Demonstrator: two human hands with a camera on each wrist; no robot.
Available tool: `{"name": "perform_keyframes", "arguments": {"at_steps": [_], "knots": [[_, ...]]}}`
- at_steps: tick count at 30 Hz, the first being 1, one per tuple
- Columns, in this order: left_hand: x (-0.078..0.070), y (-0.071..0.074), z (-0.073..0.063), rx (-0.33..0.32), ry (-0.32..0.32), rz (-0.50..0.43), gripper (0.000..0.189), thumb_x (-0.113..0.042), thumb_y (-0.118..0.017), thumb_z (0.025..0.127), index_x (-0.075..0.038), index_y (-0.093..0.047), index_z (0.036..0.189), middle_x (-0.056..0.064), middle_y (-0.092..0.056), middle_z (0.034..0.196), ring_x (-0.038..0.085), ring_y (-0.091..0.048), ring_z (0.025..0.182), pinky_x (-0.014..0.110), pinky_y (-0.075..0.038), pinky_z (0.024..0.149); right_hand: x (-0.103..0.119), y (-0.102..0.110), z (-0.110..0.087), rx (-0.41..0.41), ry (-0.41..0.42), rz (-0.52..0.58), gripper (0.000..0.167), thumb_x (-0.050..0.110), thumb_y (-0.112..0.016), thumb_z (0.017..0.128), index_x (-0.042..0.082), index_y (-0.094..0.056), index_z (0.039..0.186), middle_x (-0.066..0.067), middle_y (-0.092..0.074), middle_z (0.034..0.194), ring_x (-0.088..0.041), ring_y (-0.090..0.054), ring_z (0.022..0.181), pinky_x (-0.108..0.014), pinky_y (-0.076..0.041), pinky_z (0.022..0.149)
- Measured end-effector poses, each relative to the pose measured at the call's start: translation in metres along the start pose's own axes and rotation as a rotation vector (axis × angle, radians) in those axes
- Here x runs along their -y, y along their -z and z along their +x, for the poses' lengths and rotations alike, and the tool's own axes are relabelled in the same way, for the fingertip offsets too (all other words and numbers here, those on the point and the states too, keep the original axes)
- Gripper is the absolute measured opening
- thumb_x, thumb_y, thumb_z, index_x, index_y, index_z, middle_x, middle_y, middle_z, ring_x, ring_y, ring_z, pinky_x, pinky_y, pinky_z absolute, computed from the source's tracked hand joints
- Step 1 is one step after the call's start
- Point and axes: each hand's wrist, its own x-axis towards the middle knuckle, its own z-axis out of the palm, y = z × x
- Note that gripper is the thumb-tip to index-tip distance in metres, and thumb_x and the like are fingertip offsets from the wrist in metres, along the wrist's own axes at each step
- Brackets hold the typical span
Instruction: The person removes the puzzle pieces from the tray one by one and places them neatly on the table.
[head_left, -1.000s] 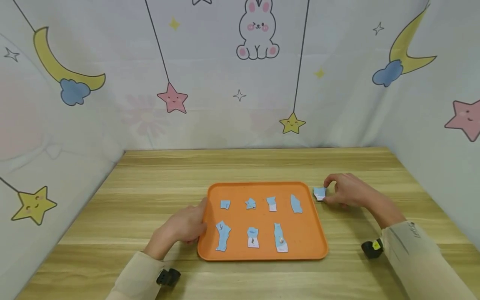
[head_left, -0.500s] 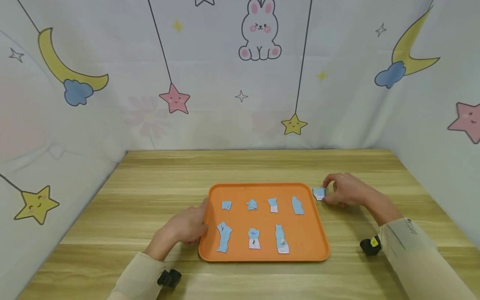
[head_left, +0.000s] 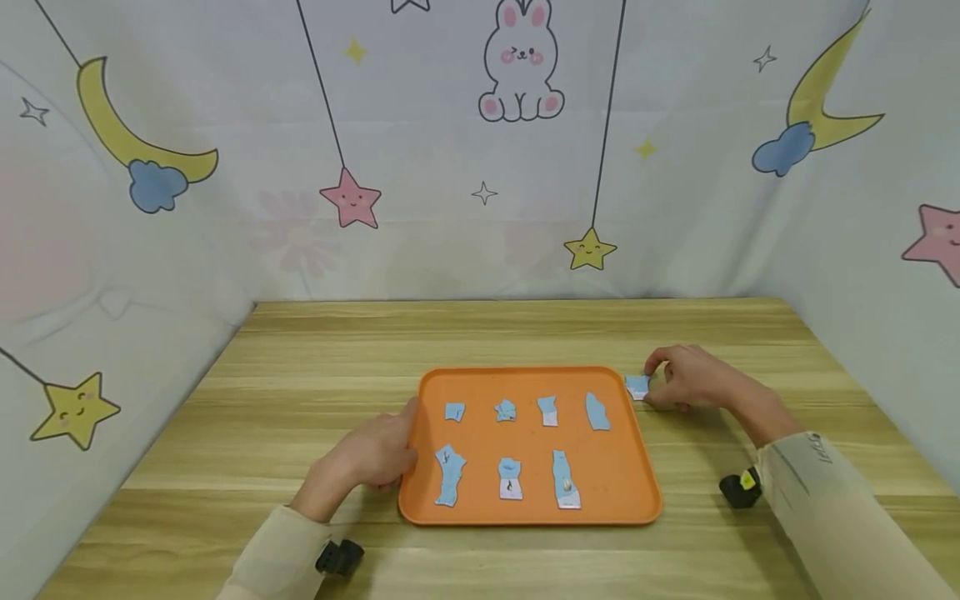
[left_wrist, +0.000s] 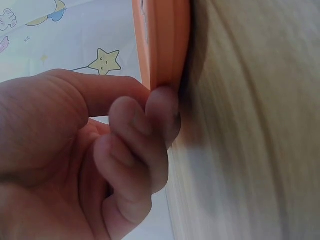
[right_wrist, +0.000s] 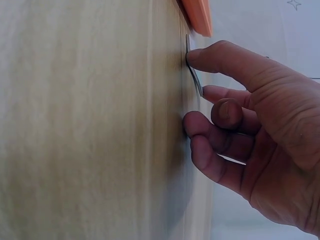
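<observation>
An orange tray (head_left: pixel 480 440) lies flat on the wooden table. My left hand (head_left: pixel 375 450) holds its left rim between thumb and fingers; close up in the left wrist view, the fingertips meet the tray wall (left_wrist: pixel 167 45) and the other fingers curl below. Just outside the tray's upper right corner, my right hand (head_left: pixel 693 379) pinches a small light-blue and white paper piece (head_left: pixel 637 386) by its edges. Seen edge-on in the right wrist view, that thin piece (right_wrist: pixel 195 75) tilts close to the tabletop, thumb and index finger at it, the remaining fingers loosely curled.
Several similar paper pieces lie in two rows in the tray, among them a long one (head_left: pixel 564 482) at the front and a narrow blue one (head_left: pixel 597 412) at the back right. A white printed cloth (head_left: pixel 420 242) encloses the wooden table (head_left: pixel 337 333) behind and at both sides.
The whole head view has shifted slightly, moving the scene a little right and down. Both hands keep their holds on the tray and the paper piece, nearly still.
</observation>
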Motion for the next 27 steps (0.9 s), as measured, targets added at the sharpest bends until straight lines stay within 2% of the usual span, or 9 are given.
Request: {"name": "perform_keyframes", "arguments": {"at_steps": [7, 16, 22, 27], "knots": [[0.0, 0.0, -0.001, -0.002, 0.003, 0.0, 0.075, -0.002, -0.051, 0.1, 0.004, -0.016, 0.166, 0.002, -0.053, 0.05, 0.013, -0.044, 0.039, 0.024, -0.034, 0.042, 0.0, 0.001, 0.0, 0.009, 0.03, 0.026, 0.053, 0.027, -0.082, 0.087, -0.005, -0.065, 0.125, -0.002, -0.058, 0.057, -0.017, -0.058, 0.051, -0.031, -0.049, 0.06], [0.0, 0.0, -0.001, 0.0, -0.006, 0.0, 0.075, 0.0, -0.05, 0.098, 0.005, -0.017, 0.166, 0.002, -0.053, 0.05, 0.012, -0.044, 0.038, 0.024, -0.034, 0.042, -0.001, 0.003, -0.009, -0.017, 0.027, 0.032, 0.054, 0.029, -0.082, 0.09, -0.004, -0.066, 0.13, -0.002, -0.059, 0.061, -0.02, -0.06, 0.053, -0.031, -0.049, 0.061], [0.001, 0.0, 0.001, -0.004, -0.01, 0.005, 0.072, 0.0, -0.051, 0.098, 0.004, -0.021, 0.164, 0.002, -0.054, 0.051, 0.012, -0.045, 0.039, 0.024, -0.035, 0.043, 0.008, 0.006, -0.018, -0.049, 0.05, 0.022, 0.057, 0.031, -0.083, 0.09, -0.003, -0.065, 0.132, 0.0, -0.057, 0.066, -0.022, -0.06, 0.055, -0.029, -0.047, 0.061], [0.0, 0.001, 0.0, 0.008, -0.005, 0.013, 0.073, 0.0, -0.052, 0.1, 0.004, -0.019, 0.165, 0.003, -0.055, 0.053, 0.013, -0.047, 0.04, 0.025, -0.036, 0.043, 0.019, 0.008, -0.025, -0.063, 0.059, 0.02, 0.058, 0.033, -0.084, 0.09, -0.001, -0.065, 0.132, 0.0, -0.055, 0.069, -0.019, -0.058, 0.055, -0.029, -0.047, 0.06]]}}
